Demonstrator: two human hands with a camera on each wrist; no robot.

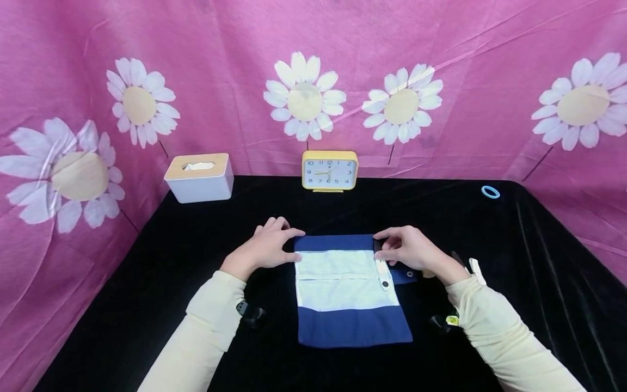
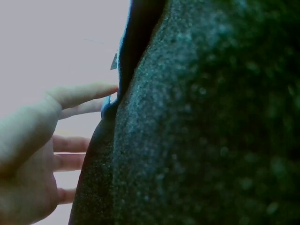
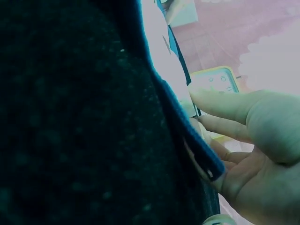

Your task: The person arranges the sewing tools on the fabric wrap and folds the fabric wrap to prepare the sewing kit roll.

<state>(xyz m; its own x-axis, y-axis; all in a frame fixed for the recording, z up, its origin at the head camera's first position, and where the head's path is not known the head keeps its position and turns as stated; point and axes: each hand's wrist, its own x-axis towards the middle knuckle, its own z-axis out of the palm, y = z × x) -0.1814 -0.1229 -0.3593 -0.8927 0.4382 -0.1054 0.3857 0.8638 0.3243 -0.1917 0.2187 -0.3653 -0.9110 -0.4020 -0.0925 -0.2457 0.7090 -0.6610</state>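
An unfolded fabric pouch [image 1: 345,326], navy with a white middle panel, lies on the black cloth in the head view. My left hand [image 1: 266,243] holds its upper left edge between thumb and forefinger. At its upper right corner, my right hand [image 1: 411,247] pinches the edge, with the other fingers curled beneath. Under that thumb, a slim white piece [image 1: 382,269] with a dark round spot runs down the panel; its upper end is dark and partly hidden. A navy tab [image 1: 405,275] with a metal snap sticks out to the right.
A yellow clock [image 1: 330,171] stands at the back centre. Left of it is a tissue box [image 1: 198,179] with a wooden lid. A blue ring [image 1: 490,191] lies at the back right. Partly behind the right sleeve are a white object [image 1: 476,270] and a yellow-green object [image 1: 453,320].
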